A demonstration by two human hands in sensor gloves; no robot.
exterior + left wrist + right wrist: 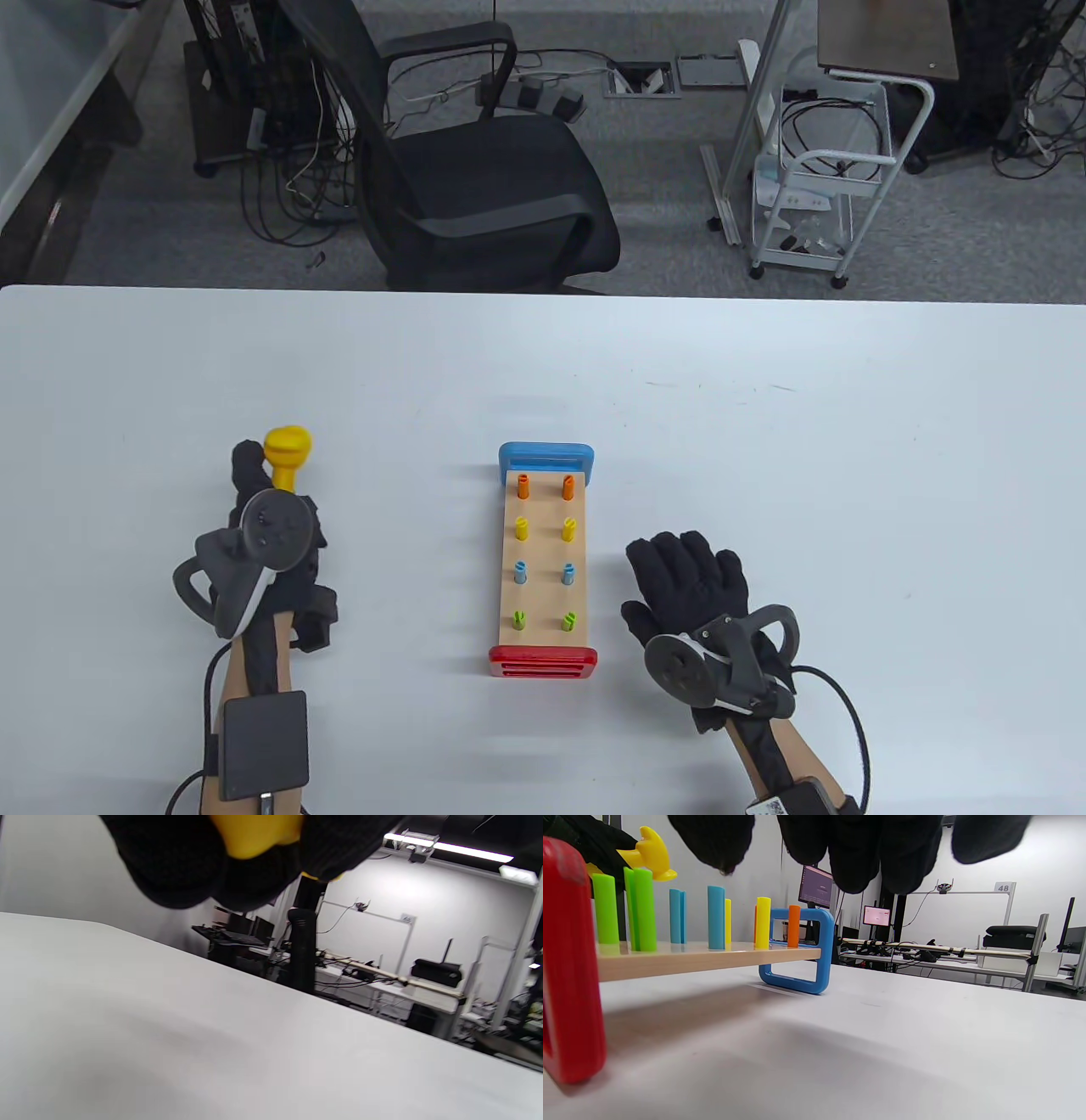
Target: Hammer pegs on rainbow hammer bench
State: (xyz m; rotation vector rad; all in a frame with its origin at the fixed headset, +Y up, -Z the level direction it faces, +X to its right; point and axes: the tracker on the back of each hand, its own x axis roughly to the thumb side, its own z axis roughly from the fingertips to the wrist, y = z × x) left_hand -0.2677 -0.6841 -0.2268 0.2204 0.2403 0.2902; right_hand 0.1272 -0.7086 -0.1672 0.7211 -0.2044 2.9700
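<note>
Hammering is not yet beginning: left hand (271, 543) is gripping the yellow plastic toy hammer (287, 454) beside the wooden rainbow peg bench (543, 564), right hand (691, 586) lying flat, empty; swinging over comes next.

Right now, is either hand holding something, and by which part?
The left hand grips the yellow hammer by its handle; its head sticks out above. The right hand holds nothing.

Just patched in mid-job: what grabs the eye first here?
The rainbow hammer bench sits mid-table, its orange, yellow, blue and green pegs all standing tall. The left hand grips a yellow hammer off to the bench's left; the right hand lies flat beside the bench.
</note>
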